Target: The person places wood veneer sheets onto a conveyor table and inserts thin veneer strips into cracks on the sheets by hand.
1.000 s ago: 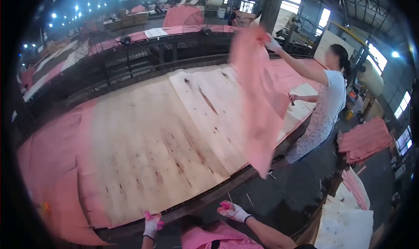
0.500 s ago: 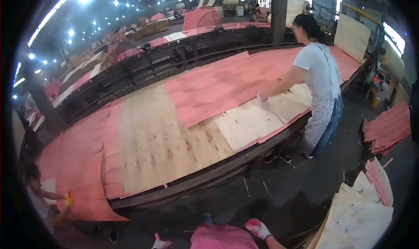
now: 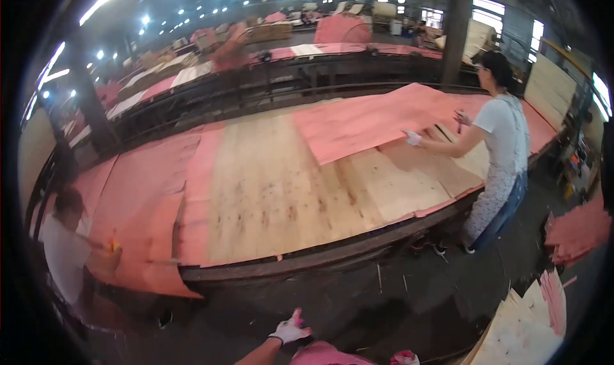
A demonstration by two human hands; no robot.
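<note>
My left hand [image 3: 291,328], in a white glove with pink fingertips, is at the bottom centre with its fingers apart and nothing in it. At the bottom edge, my right hand [image 3: 405,358] shows only in part, a pink and white glove; its fingers are too hidden to read. Both are in front of the long table [image 3: 307,263], touching nothing on it. Pale wood veneer sheets [image 3: 262,192] lie there beside pink sheets [image 3: 141,199]. A co-worker's gloved hand is at the edge of another pink sheet [image 3: 377,122], which lies partly over pale veneer.
A co-worker [image 3: 502,141] stands at the table's right side, another [image 3: 67,250] at the left end. Stacked veneer [image 3: 521,326] is at the lower right, with a pink pile [image 3: 579,231] behind it. A dark post [image 3: 456,32] rises beyond the table.
The view has swung left. The co-worker's pink sheet has come down from the air onto the table. My left hand has risen into fuller view; my right hand has dropped to the bottom edge.
</note>
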